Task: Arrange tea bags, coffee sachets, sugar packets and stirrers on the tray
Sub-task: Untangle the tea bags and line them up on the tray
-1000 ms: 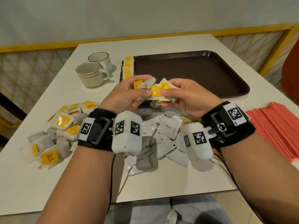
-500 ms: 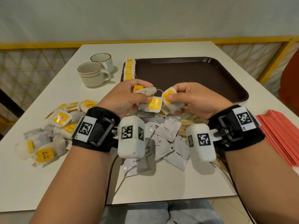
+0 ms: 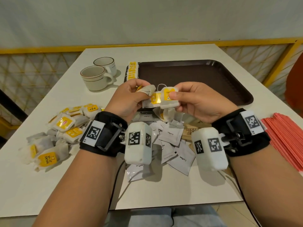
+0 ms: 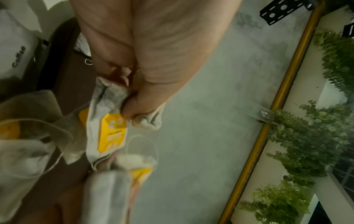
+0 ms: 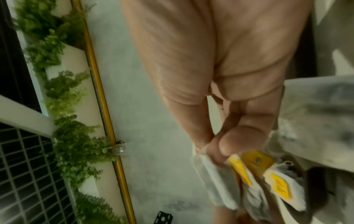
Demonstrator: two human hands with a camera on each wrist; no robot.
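Note:
Both hands hover above the near edge of the brown tray [image 3: 205,76], each pinching tea bags with yellow tags. My left hand [image 3: 131,97] grips a crumpled tea bag [image 3: 148,90], also seen as a tea bag [image 4: 113,115] under the thumb. My right hand [image 3: 193,99] pinches a tea bag [image 3: 168,97], with a bunch of tea bags [image 5: 249,181] hanging from its fingers. A white string loops between the two hands. A row of tea bags [image 3: 132,70] lines the tray's left rim. Coffee sachets [image 3: 172,141] lie beneath my wrists.
A pile of loose tea bags [image 3: 62,128] lies at the left. Two white cups [image 3: 98,76] stand beyond it. Red stirrers [image 3: 285,138] are stacked at the right edge. A brown sugar packet [image 3: 191,131] shows between the wrists. A yellow railing borders the table.
The hands have drawn slightly apart, spreading the tea bags between them, and a string loop now shows above. The head view has tilted, bringing the tray lower in view.

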